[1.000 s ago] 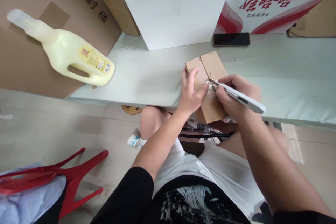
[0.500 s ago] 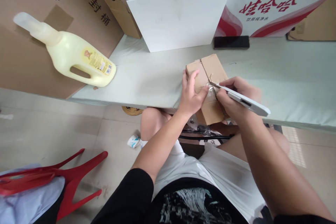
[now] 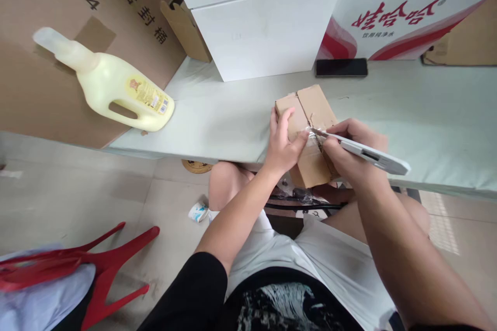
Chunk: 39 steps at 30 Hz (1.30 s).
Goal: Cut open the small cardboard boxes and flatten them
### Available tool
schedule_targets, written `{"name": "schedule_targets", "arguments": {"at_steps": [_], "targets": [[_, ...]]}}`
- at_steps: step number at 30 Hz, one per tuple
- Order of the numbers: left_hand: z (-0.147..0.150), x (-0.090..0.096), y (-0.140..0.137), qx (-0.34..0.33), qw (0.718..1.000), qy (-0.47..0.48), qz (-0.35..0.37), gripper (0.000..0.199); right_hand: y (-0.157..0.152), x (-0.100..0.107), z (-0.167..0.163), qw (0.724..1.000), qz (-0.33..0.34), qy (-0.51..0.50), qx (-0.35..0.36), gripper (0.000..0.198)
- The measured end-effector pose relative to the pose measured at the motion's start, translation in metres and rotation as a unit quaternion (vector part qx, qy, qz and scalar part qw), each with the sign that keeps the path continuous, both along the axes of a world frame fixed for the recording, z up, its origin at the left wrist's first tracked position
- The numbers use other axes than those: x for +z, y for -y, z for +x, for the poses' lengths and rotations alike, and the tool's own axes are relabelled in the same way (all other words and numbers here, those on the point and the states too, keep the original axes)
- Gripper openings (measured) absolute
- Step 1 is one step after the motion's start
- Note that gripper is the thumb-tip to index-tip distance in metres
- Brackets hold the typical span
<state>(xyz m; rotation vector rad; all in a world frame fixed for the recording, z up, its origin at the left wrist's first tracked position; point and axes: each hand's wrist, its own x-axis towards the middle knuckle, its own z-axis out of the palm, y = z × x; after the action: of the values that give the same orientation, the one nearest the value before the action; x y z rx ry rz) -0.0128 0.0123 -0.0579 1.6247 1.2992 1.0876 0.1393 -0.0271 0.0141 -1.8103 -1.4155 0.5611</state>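
Observation:
A small brown cardboard box [image 3: 316, 106] lies at the front edge of the covered table, its front end sticking out over my lap. Clear tape [image 3: 310, 146] crosses its top near the middle seam. My left hand [image 3: 285, 145] grips the box's left side, with the thumb on top by the tape. In my right hand [image 3: 355, 150] is a white utility knife [image 3: 382, 159], held much like a pen. Its blade points left and its tip meets the tape at the seam, close to my left thumb.
Behind the box are a black phone [image 3: 341, 68], a white carton [image 3: 264, 31] and a printed water carton [image 3: 396, 20]. A yellow detergent bottle [image 3: 116, 80] leans left against a large brown carton [image 3: 34, 83]. A red plastic chair [image 3: 112, 253] stands on the floor.
The knife's handle end has moved a little right, and the blade still touches the tape. Both hands keep their hold. The whole view has shifted slightly.

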Motion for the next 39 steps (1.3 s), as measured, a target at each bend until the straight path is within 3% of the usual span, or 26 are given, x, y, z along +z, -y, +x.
{"name": "schedule_targets", "arguments": {"at_steps": [6, 21, 39], "targets": [[-0.001, -0.001, 0.0, -0.005, 1.0, 0.021, -0.005, 0.064, -0.002, 0.003, -0.002, 0.999, -0.031, 0.013, 0.003, 0.014], [-0.001, -0.004, -0.001, -0.013, 1.0, 0.013, 0.006, 0.063, 0.003, 0.005, 0.001, 0.999, 0.022, -0.017, 0.027, 0.008], [0.0, 0.005, 0.001, 0.001, 1.0, 0.014, -0.019, 0.061, 0.005, 0.005, 0.002, 0.999, 0.03, -0.023, 0.021, 0.009]]}}
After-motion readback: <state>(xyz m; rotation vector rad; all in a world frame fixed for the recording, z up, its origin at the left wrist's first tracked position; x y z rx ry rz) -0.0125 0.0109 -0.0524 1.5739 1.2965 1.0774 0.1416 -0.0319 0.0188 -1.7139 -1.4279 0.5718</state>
